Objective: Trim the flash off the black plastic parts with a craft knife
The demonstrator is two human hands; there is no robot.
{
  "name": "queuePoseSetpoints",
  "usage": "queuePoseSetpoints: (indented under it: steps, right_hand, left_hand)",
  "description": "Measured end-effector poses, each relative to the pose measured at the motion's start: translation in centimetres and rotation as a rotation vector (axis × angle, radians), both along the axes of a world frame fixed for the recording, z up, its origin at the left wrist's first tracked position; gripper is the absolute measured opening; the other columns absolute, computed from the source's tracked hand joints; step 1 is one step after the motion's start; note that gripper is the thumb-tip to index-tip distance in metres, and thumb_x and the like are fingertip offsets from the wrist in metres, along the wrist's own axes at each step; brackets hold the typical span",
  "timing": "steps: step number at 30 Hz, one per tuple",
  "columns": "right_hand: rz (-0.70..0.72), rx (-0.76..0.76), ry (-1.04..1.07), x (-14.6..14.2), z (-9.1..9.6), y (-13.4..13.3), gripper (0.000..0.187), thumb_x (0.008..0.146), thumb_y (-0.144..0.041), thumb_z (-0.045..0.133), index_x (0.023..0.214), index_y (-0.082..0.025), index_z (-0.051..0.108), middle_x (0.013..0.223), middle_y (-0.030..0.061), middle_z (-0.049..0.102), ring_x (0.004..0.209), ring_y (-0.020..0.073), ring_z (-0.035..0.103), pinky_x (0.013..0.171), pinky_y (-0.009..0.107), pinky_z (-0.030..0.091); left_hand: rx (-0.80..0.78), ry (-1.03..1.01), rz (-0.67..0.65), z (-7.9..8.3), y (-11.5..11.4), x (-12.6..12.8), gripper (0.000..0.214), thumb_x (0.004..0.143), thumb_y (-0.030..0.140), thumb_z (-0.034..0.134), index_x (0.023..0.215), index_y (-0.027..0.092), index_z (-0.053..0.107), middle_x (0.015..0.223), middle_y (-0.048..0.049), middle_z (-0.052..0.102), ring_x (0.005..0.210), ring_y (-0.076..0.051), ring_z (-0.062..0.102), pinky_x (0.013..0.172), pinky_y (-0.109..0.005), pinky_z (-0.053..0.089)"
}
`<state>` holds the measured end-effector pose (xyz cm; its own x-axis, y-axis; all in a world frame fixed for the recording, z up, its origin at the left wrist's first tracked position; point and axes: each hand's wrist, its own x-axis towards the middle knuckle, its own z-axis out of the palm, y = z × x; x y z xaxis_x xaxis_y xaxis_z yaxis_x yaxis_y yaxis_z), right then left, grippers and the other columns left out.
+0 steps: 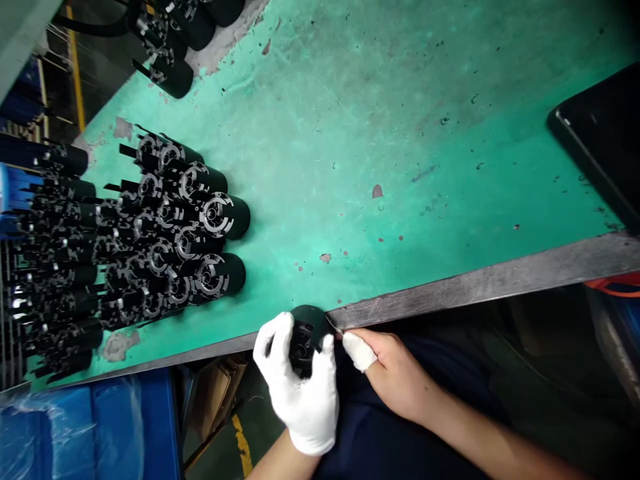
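Observation:
My left hand (300, 387), in a white glove, is wrapped round a black cylindrical part (306, 333) just below the near edge of the green table (380, 133). My right hand (390, 373) is bare except for a white wrap on one fingertip. Its fingers are pinched on a thin metal tool (336, 327) whose tip touches the side of the black part. Both hands hover over my dark blue lap, off the table.
A dense cluster of several black cylindrical parts (185, 227) lies on the table's left side, with more on a rack (45, 267) at far left and at the top (175, 40). A black tray (605, 140) sits at right. Blue bins (90, 427) stand below left.

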<state>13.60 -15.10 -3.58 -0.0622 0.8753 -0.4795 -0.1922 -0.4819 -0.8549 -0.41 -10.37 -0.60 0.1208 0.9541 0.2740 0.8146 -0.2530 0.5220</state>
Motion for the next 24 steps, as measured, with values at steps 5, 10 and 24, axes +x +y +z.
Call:
queuePoseSetpoints:
  steps: [5,10,24]
  right_hand:
    - [-0.035,-0.019,0.062,-0.2,-0.2,-0.5,0.034,0.104,-0.041,0.045,0.092,-0.021,0.070,0.075,-0.0002,0.063,0.069,0.0157,0.052,0.067,0.029,0.042]
    - [-0.026,-0.031,0.142,0.0,-0.8,-1.2,0.038,0.104,-0.045,0.044,0.105,-0.020,0.073,0.073,-0.0005,0.060,0.065,0.0148,0.047,0.061,0.028,0.039]
    - [-0.070,0.040,0.080,-0.4,-0.7,-1.7,0.035,0.104,-0.041,0.043,0.100,-0.020,0.070,0.080,0.0017,0.064,0.074,0.0171,0.055,0.069,0.029,0.043]
  left_hand:
    - [0.088,-0.005,-0.046,-0.9,-0.6,-0.5,0.069,0.080,0.019,0.079,0.144,0.025,0.051,0.133,-0.0120,0.051,0.127,-0.028,0.054,0.110,-0.049,0.044]
    - [0.088,-0.003,-0.053,-1.1,-0.8,-0.4,0.072,0.080,0.019,0.079,0.146,0.023,0.049,0.135,-0.0139,0.051,0.129,-0.030,0.053,0.111,-0.050,0.044]
    - [0.123,-0.012,-0.132,-1.7,-0.7,-1.1,0.079,0.079,0.019,0.080,0.149,0.028,0.045,0.137,-0.0131,0.048,0.132,-0.032,0.051,0.112,-0.054,0.043]
